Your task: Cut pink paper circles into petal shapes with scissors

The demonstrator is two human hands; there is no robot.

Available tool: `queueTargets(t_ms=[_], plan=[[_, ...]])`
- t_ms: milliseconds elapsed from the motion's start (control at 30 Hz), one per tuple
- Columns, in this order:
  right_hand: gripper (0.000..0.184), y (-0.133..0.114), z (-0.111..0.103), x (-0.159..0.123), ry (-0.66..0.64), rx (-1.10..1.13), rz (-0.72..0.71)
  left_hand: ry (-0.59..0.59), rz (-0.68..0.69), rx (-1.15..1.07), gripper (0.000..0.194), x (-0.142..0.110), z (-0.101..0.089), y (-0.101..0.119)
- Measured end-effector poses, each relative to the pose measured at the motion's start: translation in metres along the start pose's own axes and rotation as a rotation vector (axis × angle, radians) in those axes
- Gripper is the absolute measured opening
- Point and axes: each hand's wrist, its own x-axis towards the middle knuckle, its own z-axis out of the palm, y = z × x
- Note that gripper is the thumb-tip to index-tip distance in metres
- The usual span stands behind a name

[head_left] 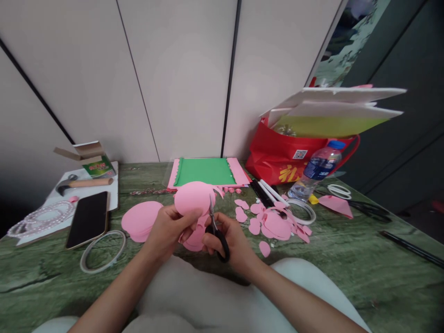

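Pinched between thumb and fingers of my left hand (175,229) is a pink paper disc (192,198), raised above the table's front edge. My right hand (227,238) grips black-handled scissors (221,243), whose blades point up at the disc's right edge. A thin curling strip of pink paper sticks out beyond the blades there. Below the hands another pink paper piece (194,240) is partly hidden. A stack of pink paper ovals (140,219) lies left of my left hand. Pink paper scraps (275,224) are heaped to the right of my right hand.
Green and pink sheets (204,171) lie at the back. On the left are a phone (88,217), a hammer (83,183), a bead string (43,219) and a tape roll (103,252). To the right stand a red bag (267,155) and a water bottle (317,171), near another tape roll (310,213).
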Motion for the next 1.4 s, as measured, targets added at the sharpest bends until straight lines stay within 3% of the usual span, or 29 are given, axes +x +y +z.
queueTargets(t_ms=[333,1033,1300,1400], plan=[[0.045,-0.0041,-0.0021,0.0004,0.012,0.06,-0.012,-0.029,-0.002,0.069,0.028,0.0014,-0.0006,-0.0005],[0.035,-0.0066,0.0001,-0.0005,0.067,-0.021,-0.008,0.008,0.037,0.026,0.026,-0.0004,-0.0011,0.0007],[0.037,-0.0055,0.0011,-0.0008,0.046,-0.013,0.003,-0.05,-0.005,-0.079,0.024,-0.0016,0.0006,0.0036],[0.036,-0.0026,0.0008,-0.0009,0.015,-0.012,-0.001,-0.013,0.013,-0.027,0.028,-0.0006,-0.0005,0.0015]])
